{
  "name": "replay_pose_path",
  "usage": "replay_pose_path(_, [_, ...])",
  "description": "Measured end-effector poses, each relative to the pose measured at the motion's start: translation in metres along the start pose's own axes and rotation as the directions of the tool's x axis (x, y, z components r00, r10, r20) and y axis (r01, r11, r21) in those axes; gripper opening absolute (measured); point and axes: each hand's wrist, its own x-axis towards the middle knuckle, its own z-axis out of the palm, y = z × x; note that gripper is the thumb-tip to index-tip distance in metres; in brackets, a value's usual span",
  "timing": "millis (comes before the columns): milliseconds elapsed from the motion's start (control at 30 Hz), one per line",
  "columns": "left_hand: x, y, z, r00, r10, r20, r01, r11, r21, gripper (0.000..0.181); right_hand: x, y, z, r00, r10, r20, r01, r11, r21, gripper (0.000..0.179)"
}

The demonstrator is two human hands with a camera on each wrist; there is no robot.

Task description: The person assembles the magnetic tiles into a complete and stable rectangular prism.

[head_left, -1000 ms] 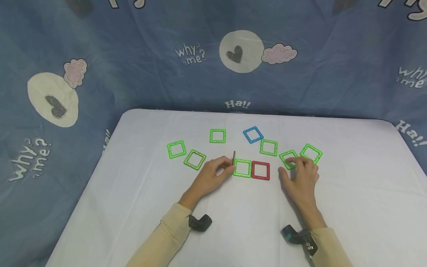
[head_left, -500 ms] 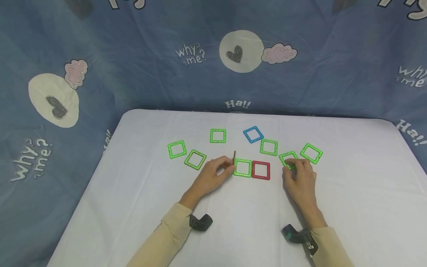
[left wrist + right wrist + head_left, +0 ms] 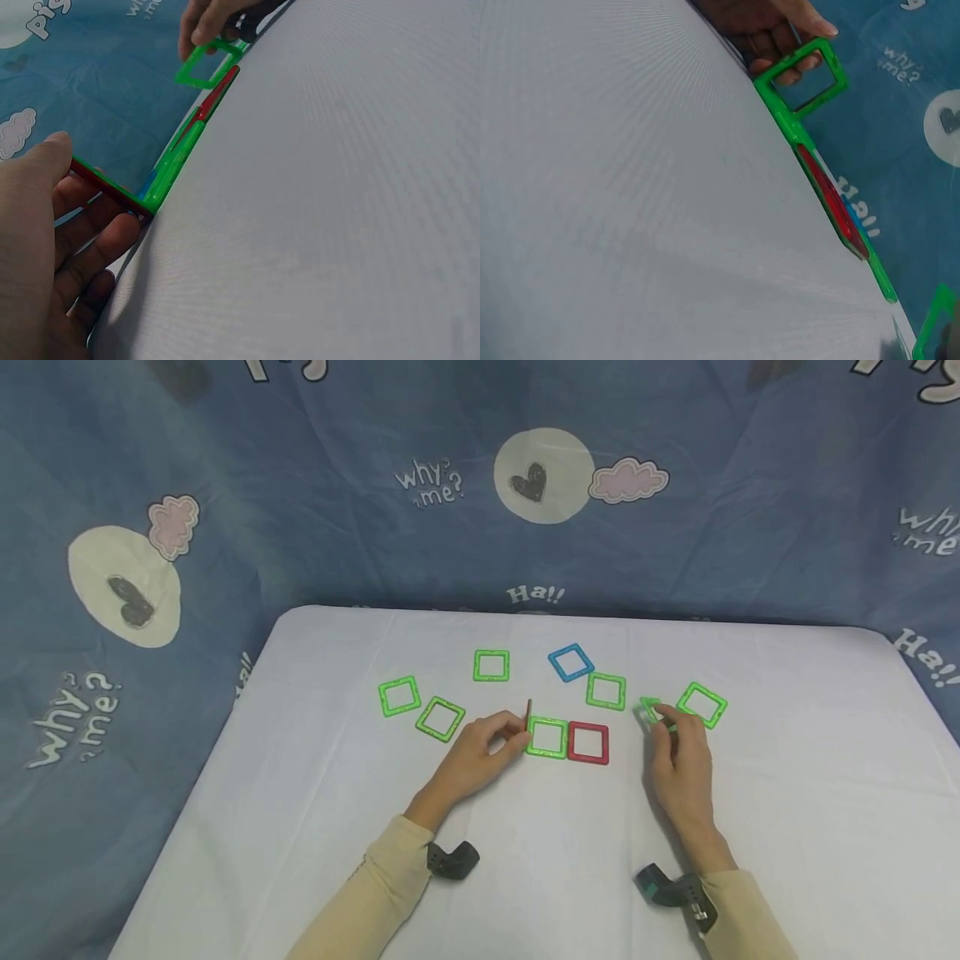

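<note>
My left hand (image 3: 476,756) pinches a square magnetic tile (image 3: 109,186) standing upright at the left edge of a flat green tile (image 3: 528,747). The upright tile looks red from the left wrist and green from the right wrist. A red tile (image 3: 588,762) lies flat against the green one's right edge. Between the thumb and fingers of my right hand (image 3: 684,768) is another green tile (image 3: 649,703), raised off the table and tilted. Fingers cover part of it in the head view; its open frame (image 3: 196,84) shows better from the left wrist.
Several loose tiles lie across the white table (image 3: 570,860): green ones at left (image 3: 399,712), back (image 3: 491,677) and right (image 3: 717,718), and a blue tile (image 3: 570,677) near another green tile (image 3: 605,705). A patterned blue cloth (image 3: 337,527) hangs behind.
My right hand has closed its thumb and fingers on the green tile, which has come up from lying flat to tilted and raised. The left hand stays still.
</note>
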Motion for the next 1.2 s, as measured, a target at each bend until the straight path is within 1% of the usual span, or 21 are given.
replay_pose_path(133, [0.0,0.0,0.0,1.0,0.008,-0.001,-0.008,1.0,0.006,0.022,0.002,0.001,0.0,0.994,-0.062,-0.092,0.07,0.995,0.077,0.026])
replay_pose_path(233, [0.0,0.001,-0.001,1.0,0.014,-0.006,-0.014,1.0,0.013,0.021,0.002,0.0,0.0,0.989,-0.061,-0.132,0.075,0.992,0.105,0.025])
replay_pose_path(300, [0.0,0.001,-0.001,1.0,0.019,-0.008,-0.019,1.0,0.012,0.02,0.002,-0.001,-0.001,0.987,-0.033,-0.154,0.053,0.99,0.127,0.024])
replay_pose_path(400, [0.0,0.001,-0.001,1.0,0.014,-0.008,-0.013,1.0,0.011,0.021,0.003,-0.002,-0.003,0.982,0.047,-0.183,-0.01,0.98,0.2,0.023])
replay_pose_path(467, [0.0,0.001,-0.001,1.0,0.005,-0.003,-0.005,1.0,0.009,0.022,0.003,-0.004,-0.005,0.976,0.105,-0.191,-0.052,0.963,0.266,0.023])
replay_pose_path(533, [0.0,0.001,0.0,1.0,-0.002,0.003,0.002,1.0,0.012,0.024,0.003,-0.009,-0.007,0.968,0.161,-0.192,-0.089,0.937,0.337,0.023])
replay_pose_path(667, [0.0,0.001,-0.001,1.0,-0.006,0.008,0.006,1.0,0.019,0.024,0.004,-0.021,-0.013,0.961,0.226,-0.161,-0.136,0.891,0.434,0.021])
replay_pose_path(767, [0.0,0.002,-0.001,1.0,-0.003,0.004,0.003,1.0,0.024,0.021,0.005,-0.028,-0.015,0.961,0.255,-0.109,-0.172,0.856,0.487,0.021])
replay_pose_path(833, [0.0,0.002,-0.002,1.0,0.001,0.003,-0.001,1.0,0.024,0.02,0.005,-0.03,-0.015,0.963,0.261,-0.065,-0.193,0.84,0.508,0.021])
replay_pose_path(900, [0.0,0.003,-0.002,1.0,-0.001,0.005,0.001,1.0,0.025,0.019,0.005,-0.031,-0.015,0.968,0.251,-0.034,-0.198,0.834,0.515,0.022])
replay_pose_path(1000, [0.0,0.003,-0.001,1.0,-0.004,0.01,0.004,1.0,0.022,0.022,0.004,-0.031,-0.014,0.974,0.225,-0.001,-0.194,0.842,0.504,0.024])
replay_pose_path(1200, [0.0,0.001,0.0,1.0,0.0,0.006,0.0,1.0,0.021,0.023,0.003,-0.03,-0.013,0.974,0.222,0.04,-0.213,0.85,0.482,0.028])
